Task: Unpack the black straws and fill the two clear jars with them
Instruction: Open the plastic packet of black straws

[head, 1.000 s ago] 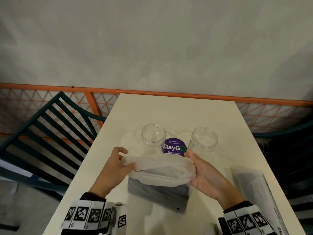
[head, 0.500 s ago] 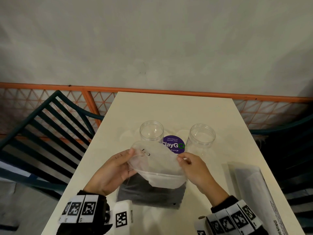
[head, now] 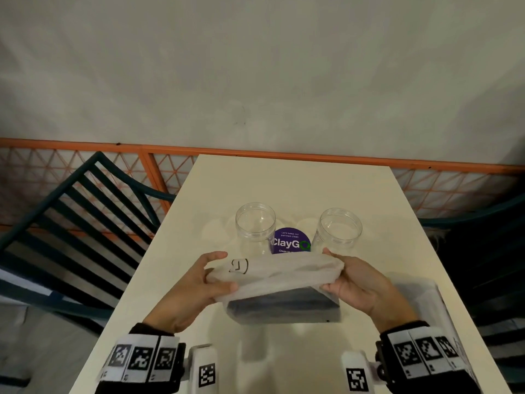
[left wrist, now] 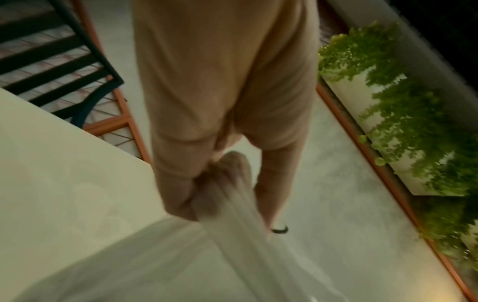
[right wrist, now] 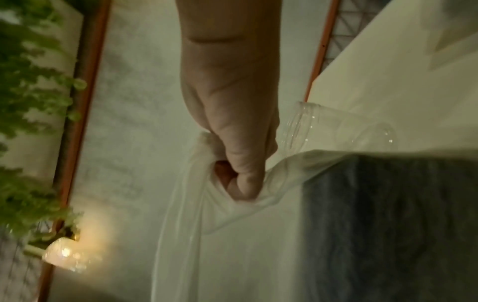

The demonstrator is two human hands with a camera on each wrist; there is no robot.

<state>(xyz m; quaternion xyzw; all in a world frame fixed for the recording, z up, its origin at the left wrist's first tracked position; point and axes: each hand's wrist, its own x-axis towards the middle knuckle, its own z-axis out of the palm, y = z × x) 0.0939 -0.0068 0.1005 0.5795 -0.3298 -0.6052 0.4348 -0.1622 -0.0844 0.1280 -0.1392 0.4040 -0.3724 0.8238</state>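
A translucent plastic bag (head: pixel 278 273) holds a dark block of black straws (head: pixel 284 307) at the near middle of the cream table (head: pixel 284 183). My left hand (head: pixel 199 282) pinches the bag's left end (left wrist: pixel 232 204), and my right hand (head: pixel 358 285) pinches its right end (right wrist: pixel 232 214), so the loose top is stretched between them above the straws (right wrist: pixel 388 224). Two empty clear jars stand upright just beyond: the left jar (head: pixel 255 226) and the right jar (head: pixel 339 230). The right jar (right wrist: pixel 336 130) shows close past my right fingers.
A purple round ClayGo sticker (head: pixel 289 243) lies between the jars. Another clear plastic pack (head: pixel 431 317) rests at the table's right edge. Dark slatted chairs (head: pixel 71 223) flank the table on both sides, and an orange rail (head: pixel 255 153) runs behind it.
Both hands have pulled the bag's top wider apart and lower, flattening it over the straws. The right hand moved out to the right end of the bag.
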